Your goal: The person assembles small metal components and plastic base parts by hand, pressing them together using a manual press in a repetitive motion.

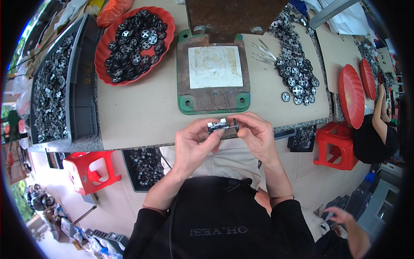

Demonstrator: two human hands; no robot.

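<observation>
Close together at the table's near edge, both my hands are closed on small parts. My left hand [192, 144] pinches a small black plastic piece with white blocks on it [218, 125]. Between the thumb and fingers of my right hand [260, 137] is a small black toy wheel [236, 125], seen nearly edge-on. A thin pin seems to run between the wheel and the piece. Just beyond my hands stands a green and brown metal press base [213, 95] with a white plate [215, 67] on top.
Left of the press, a red scalloped tray [101, 64] holds black wheels; further left is a grey crate [82, 99] of small dark parts. On the right lie loose wheels [297, 90], metal pins [265, 56] and a pile of parts [290, 32]. Red stools [334, 144] and other people are nearby.
</observation>
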